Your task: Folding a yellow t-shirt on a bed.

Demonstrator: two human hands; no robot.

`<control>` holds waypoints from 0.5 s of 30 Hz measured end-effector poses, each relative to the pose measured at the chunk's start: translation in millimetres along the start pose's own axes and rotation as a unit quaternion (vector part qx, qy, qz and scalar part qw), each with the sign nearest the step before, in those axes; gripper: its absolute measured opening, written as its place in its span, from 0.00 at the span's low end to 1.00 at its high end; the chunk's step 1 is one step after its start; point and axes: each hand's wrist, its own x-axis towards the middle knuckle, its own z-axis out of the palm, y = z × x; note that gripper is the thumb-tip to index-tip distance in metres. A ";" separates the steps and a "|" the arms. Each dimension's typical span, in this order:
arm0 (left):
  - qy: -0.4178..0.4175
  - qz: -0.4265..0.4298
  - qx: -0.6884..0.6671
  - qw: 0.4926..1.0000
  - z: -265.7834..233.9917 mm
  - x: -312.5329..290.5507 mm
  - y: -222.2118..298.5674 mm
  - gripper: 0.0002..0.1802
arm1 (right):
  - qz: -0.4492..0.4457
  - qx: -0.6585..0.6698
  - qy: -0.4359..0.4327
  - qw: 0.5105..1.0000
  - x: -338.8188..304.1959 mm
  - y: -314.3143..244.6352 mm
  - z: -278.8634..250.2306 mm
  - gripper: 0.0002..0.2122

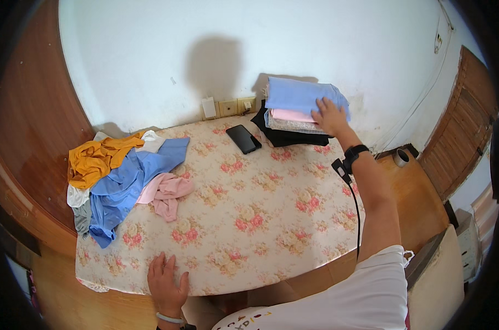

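Note:
My right hand [331, 116] rests on top of a stack of folded clothes at the far right of the table, fingers stretched out over a light blue folded garment [298, 94]. Below it in the stack are a pink folded cloth [290, 115], a grey patterned one [293, 125] and a black one [293, 137]. My left hand [167, 281] lies at the table's near edge with its fingers extended, holding nothing. To the left is a loose heap with a mustard garment [102, 158], a blue shirt [120, 184] and a pink garment [170, 193].
A flowered cloth covers the table [244, 203]. A black phone [243, 139] lies near the wall, close to the sockets [227, 108]. Brown wooden panels [38, 71] stand at the left; a wooden door [458, 115] is at the right. A cable [359, 220] hangs from my right wrist.

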 end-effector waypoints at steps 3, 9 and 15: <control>0.002 -0.001 0.000 1.000 0.7 -1.4 -1.9 0.27 | 0.009 0.029 -0.102 0.994 -14.4 -4.7 8.1 0.33; 0.004 0.002 0.005 1.000 -1.0 -0.8 -1.1 0.27 | 0.004 0.061 -0.045 0.997 0.7 -33.6 -10.3 0.35; 0.001 -0.004 -0.010 1.000 -0.4 0.7 0.8 0.27 | -0.084 0.137 -0.044 0.986 -6.2 -90.0 6.9 0.35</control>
